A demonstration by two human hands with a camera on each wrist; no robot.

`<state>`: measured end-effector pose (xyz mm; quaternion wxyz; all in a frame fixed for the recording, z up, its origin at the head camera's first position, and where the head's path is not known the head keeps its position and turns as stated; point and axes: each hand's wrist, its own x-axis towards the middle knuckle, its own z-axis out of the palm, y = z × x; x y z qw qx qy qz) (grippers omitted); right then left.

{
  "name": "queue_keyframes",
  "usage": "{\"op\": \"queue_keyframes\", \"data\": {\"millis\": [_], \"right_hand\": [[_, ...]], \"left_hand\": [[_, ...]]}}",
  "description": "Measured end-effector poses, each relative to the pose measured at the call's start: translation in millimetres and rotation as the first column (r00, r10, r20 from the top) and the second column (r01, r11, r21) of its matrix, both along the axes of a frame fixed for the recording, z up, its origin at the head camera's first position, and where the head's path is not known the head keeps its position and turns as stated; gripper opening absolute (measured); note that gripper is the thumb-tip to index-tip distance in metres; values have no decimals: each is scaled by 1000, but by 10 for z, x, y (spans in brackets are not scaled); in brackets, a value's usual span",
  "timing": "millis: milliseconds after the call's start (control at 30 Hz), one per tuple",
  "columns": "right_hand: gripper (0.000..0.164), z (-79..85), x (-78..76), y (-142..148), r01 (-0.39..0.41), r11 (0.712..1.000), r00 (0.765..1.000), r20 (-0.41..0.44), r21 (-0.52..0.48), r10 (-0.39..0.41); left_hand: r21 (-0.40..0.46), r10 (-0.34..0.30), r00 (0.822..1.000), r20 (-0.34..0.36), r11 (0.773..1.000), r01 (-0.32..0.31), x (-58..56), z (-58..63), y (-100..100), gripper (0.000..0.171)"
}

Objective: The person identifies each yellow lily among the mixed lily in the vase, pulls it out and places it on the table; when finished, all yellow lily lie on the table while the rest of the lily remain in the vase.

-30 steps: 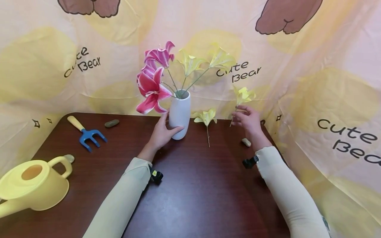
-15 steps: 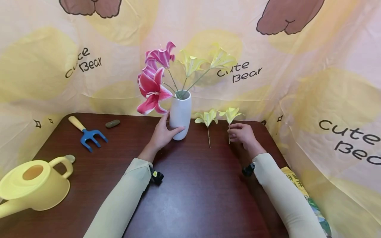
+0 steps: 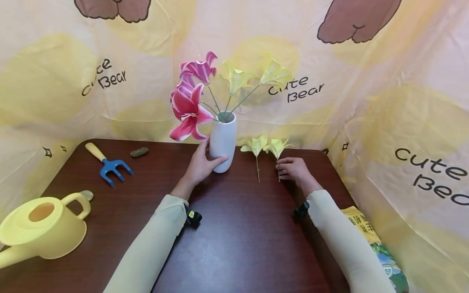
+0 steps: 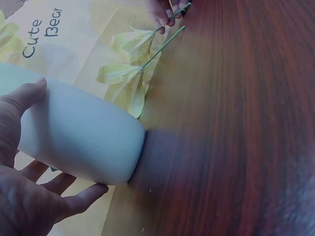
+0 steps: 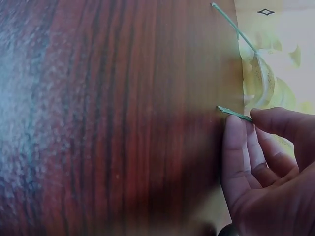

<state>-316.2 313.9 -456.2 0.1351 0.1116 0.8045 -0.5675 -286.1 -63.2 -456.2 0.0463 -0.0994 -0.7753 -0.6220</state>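
Note:
Around the lower side of a white vase (image 3: 222, 142) curl the fingers and thumb of my left hand (image 3: 199, 165). The vase stands upright, holding pink lilies (image 3: 188, 112) that lean left and yellow lilies (image 3: 236, 77) that lean right. With thumb and fingertips my right hand (image 3: 296, 170) pinches the thin green stem (image 5: 235, 114) of a yellow lily (image 3: 278, 147) at the back of the table. Just left of it lies another yellow lily (image 3: 255, 144), its stem (image 5: 231, 24) pointing toward me. In the right wrist view my hand hides most of the pinched lily's bloom.
A blue hand fork (image 3: 111, 165) with a cream handle and a dark stone (image 3: 139, 152) lie at back left. A yellow watering can (image 3: 55, 240) stands at front left, a pale stone (image 3: 87, 195) behind it. A colourful bag (image 3: 377, 244) is by the right edge. Printed cloth (image 3: 234, 24) backs the table.
My right hand has brought its yellow lily down and left, from above the table's right side to beside the other lying one. The left hand stays on the vase.

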Motion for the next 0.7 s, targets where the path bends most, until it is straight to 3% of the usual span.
{"op": "queue_keyframes", "data": {"millis": [433,700], "right_hand": [[48,12,35,3,20,1000,1000,-9,22,-20],[45,256,111,-35,39,998,995,-89,51,-34]], "left_hand": [[-5,4,1000,2,1000,-4,0,-1,-3,100],[-2,4,1000,-2,1000,-4,-10,-11,5,100]]}}
